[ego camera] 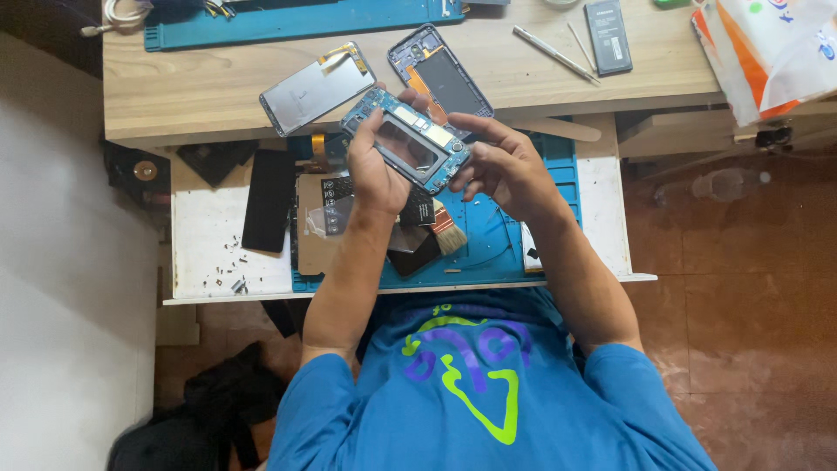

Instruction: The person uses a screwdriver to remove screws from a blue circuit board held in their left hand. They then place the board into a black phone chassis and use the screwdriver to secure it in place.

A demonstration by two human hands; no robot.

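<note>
I hold an opened phone frame (408,142) with blue circuit boards and an empty dark battery bay above the pull-out shelf. My left hand (373,170) grips its left side, fingers curled around the near edge. My right hand (504,166) supports the right end, with fingertips at the lower corner by the camera module. A detached screen panel (316,88) lies face down on the wooden desk just behind, and a second phone back shell (440,71) lies beside it.
A blue repair mat (488,249) covers the shelf, with a brush (446,234), a black phone (268,201), dark parts and several loose screws (228,266). On the desk: a battery (608,35), metal tools (554,52), another blue mat (296,22), a plastic bag (767,52).
</note>
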